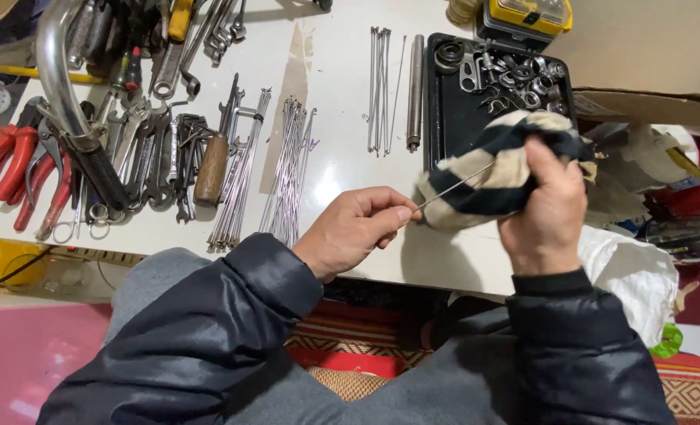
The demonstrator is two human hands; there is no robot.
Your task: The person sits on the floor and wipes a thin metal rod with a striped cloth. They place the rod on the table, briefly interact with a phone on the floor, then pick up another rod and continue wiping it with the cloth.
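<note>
- White bench [342, 118] under a head view, crowded with metal parts and hand tools; dark padded sleeves and grey trousers at 6 o'clock.
- Left hand [350, 232] just below centre, knuckles up, fingers [393, 212] pinched shut on the near end of a thin spoke [456, 187].
- Spoke slanting up toward 2 o'clock, its far end lost inside a striped rag [491, 169] of cream and dark bands.
- Right hand [550, 206] at 3 o'clock, wrist bent down over the bench edge, fingers wrapped closed around the rag and squeezing it onto the spoke.
- Judged best done with firm rag pressure, the pinch kept steady and in line with the spoke so the thin rod neither bends nor slips; full length drawn through the cloth.
- Bundles of loose spokes [287, 169] at 10 o'clock of the left hand, more of them [379, 86] toward 12 o'clock beside a steel rod [415, 90].
- Black tray [452, 118] of rings and small fittings at 1 o'clock, touching the rag's far side.
- Wooden-handled tool [211, 169], spanners [141, 149], red-handled pliers [16, 169] and a chromed bent tube [59, 79] toward 9 and 10 o'clock.
- White plastic bag [633, 275] at 4 o'clock, off the bench.
</note>
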